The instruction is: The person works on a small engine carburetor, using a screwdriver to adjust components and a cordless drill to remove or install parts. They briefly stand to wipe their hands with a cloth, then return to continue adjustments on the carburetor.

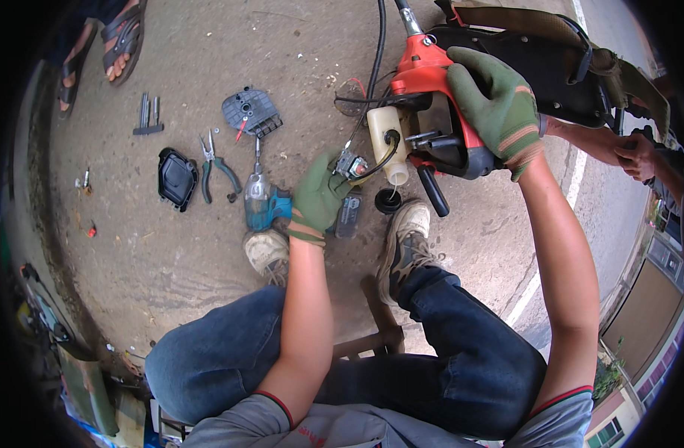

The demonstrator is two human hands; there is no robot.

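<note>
My left hand (pixel 314 196), in a green glove, is closed on a small metal carburetor (pixel 350 165) with a dark hose and a thin cable joined to it. To its right is a red and black engine unit (pixel 420 69) with a metal shaft, like a brush cutter's. My right hand (pixel 493 104), gloved too, grips the unit's red housing from the right; some of its fingers are hidden. A whitish plastic fuel tank (pixel 384 134) sits on the unit's left side, its neck downward. Below the neck hangs a black cap (pixel 387 200) on a thin tether.
On the concrete lie a blue cordless driver (pixel 260 205), pliers (pixel 209 160), a black cover (pixel 177 179), a grey plastic housing (pixel 252 112) and several sockets (pixel 148 116). A black backpack frame (pixel 517 63) stands at upper right. Another person's sandalled feet (pixel 123 37) and, at right, a person's hands (pixel 638 157) show.
</note>
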